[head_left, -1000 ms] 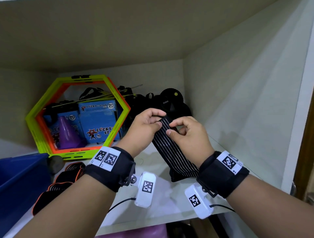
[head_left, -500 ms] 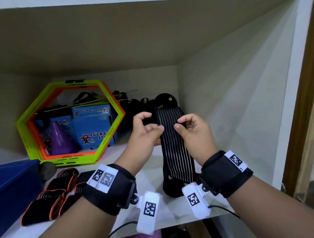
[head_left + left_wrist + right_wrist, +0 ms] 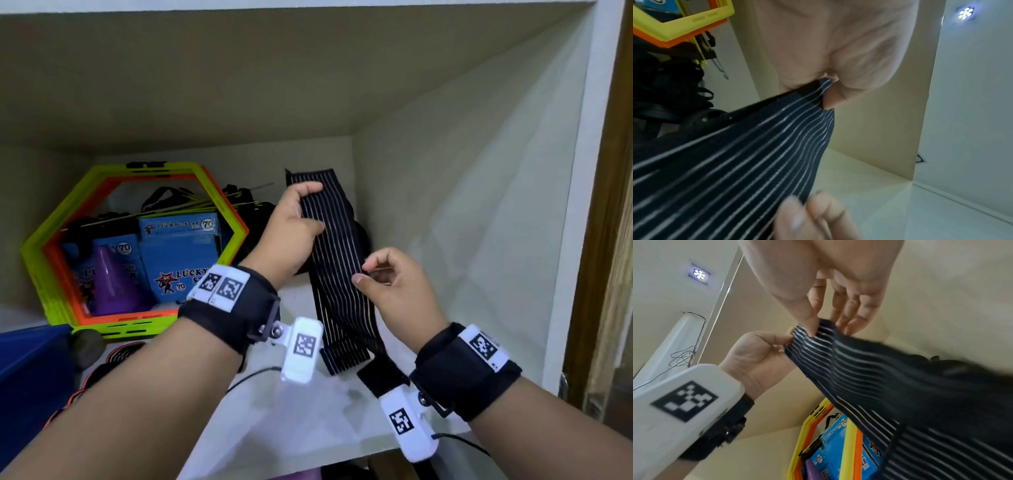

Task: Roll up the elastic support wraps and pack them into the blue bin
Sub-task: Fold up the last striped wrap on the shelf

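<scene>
Wrap [image 3: 334, 260]: black with thin white stripes, unrolled, held up above the shelf [image 3: 308, 421]; its lower end lies folded on the shelf at 6 o'clock of the hands.
Left hand [image 3: 291, 240]: thumb and fingers clamped on the wrap's left edge near its top end.
Right hand [image 3: 397, 291]: at 4 o'clock of the left hand, thumb and forefinger pinching the wrap's right edge; other fingers curled loosely.
Bin [image 3: 30, 373]: blue, at 9 o'clock on the shelf.
Other wraps [image 3: 113, 359]: black with orange edges, flat, beside the bin.
Hexagon frames [image 3: 133, 246]: yellow and orange, at 10 o'clock, before blue boxes [image 3: 178, 253] and a purple cone [image 3: 111, 284].
</scene>
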Action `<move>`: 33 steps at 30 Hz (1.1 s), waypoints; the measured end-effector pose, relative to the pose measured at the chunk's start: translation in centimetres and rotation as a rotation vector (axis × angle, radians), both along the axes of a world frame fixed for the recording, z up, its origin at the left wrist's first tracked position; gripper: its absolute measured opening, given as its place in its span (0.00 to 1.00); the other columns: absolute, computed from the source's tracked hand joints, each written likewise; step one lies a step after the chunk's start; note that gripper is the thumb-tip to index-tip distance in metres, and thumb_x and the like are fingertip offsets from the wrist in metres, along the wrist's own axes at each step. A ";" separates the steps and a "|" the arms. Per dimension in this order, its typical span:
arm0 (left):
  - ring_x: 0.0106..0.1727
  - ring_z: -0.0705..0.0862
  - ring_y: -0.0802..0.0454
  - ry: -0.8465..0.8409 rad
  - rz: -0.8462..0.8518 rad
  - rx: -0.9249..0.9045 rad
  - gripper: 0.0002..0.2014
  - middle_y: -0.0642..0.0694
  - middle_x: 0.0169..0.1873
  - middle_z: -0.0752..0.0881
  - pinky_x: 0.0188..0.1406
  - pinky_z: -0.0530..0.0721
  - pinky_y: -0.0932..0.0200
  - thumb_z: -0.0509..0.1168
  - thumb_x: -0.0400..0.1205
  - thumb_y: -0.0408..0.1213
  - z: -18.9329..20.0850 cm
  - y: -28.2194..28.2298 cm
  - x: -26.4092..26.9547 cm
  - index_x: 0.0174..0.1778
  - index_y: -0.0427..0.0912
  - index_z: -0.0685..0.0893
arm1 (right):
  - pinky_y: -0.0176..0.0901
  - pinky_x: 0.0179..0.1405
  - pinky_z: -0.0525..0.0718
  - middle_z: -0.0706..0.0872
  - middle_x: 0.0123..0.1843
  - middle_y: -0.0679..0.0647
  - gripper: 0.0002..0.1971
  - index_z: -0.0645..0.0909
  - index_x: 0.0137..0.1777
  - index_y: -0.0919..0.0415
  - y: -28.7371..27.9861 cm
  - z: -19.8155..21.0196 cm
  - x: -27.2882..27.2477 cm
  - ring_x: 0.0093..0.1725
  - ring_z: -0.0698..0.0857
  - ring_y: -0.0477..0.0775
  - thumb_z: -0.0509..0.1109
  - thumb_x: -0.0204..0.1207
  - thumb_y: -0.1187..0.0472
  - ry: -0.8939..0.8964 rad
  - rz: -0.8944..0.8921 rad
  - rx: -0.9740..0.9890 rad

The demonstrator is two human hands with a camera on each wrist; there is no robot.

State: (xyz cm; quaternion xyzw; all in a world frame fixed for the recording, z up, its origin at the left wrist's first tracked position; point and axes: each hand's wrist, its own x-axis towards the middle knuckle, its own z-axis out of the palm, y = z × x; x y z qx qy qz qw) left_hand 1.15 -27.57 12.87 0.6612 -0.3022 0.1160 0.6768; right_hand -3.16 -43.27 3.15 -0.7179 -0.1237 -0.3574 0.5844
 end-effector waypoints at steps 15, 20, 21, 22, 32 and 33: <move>0.53 0.82 0.40 -0.067 -0.004 0.012 0.28 0.34 0.56 0.82 0.59 0.83 0.35 0.58 0.75 0.10 3.5 -0.9 2.2 0.63 0.44 0.78 | 0.55 0.68 0.84 0.81 0.68 0.45 0.16 0.83 0.41 0.43 -1.6 -0.5 0.1 0.69 0.81 0.41 0.76 0.74 0.69 0.121 0.140 -0.142; 0.53 0.83 0.40 -0.074 0.001 -0.041 0.28 0.35 0.56 0.83 0.58 0.84 0.33 0.60 0.72 0.12 5.0 -1.0 2.1 0.59 0.49 0.80 | 0.36 0.53 0.76 0.82 0.38 0.32 0.11 0.81 0.44 0.54 -1.2 -0.3 0.1 0.42 0.79 0.34 0.79 0.72 0.69 0.122 0.223 -0.152; 0.51 0.84 0.41 -0.059 -0.006 -0.070 0.29 0.37 0.54 0.84 0.55 0.86 0.36 0.58 0.73 0.10 5.4 -1.0 2.1 0.59 0.48 0.80 | 0.33 0.50 0.74 0.81 0.37 0.32 0.10 0.81 0.45 0.56 -0.9 -0.2 -0.1 0.41 0.79 0.34 0.80 0.72 0.68 0.109 0.222 -0.172; 0.50 0.84 0.43 -0.043 -0.010 -0.092 0.29 0.38 0.53 0.84 0.52 0.87 0.39 0.56 0.74 0.08 5.8 -1.1 2.3 0.60 0.46 0.79 | 0.32 0.50 0.74 0.82 0.39 0.33 0.11 0.82 0.46 0.57 -0.7 -0.3 -0.2 0.43 0.79 0.34 0.81 0.71 0.67 0.098 0.221 -0.184; 0.34 0.78 0.57 0.034 0.291 0.144 0.27 0.51 0.44 0.80 0.24 0.79 0.69 0.58 0.79 0.13 2.1 -0.3 6.9 0.70 0.43 0.78 | 0.56 0.56 0.89 0.89 0.55 0.59 0.16 0.84 0.56 0.59 -0.7 -4.4 -3.4 0.52 0.90 0.58 0.81 0.69 0.70 0.407 0.478 -0.045; 0.31 0.78 0.55 0.055 0.307 0.170 0.27 0.49 0.42 0.81 0.23 0.78 0.64 0.57 0.79 0.15 0.9 -0.1 7.8 0.70 0.43 0.78 | 0.58 0.57 0.89 0.89 0.56 0.61 0.17 0.83 0.56 0.59 -0.7 -5.0 -3.9 0.53 0.90 0.60 0.80 0.70 0.69 0.442 0.483 -0.055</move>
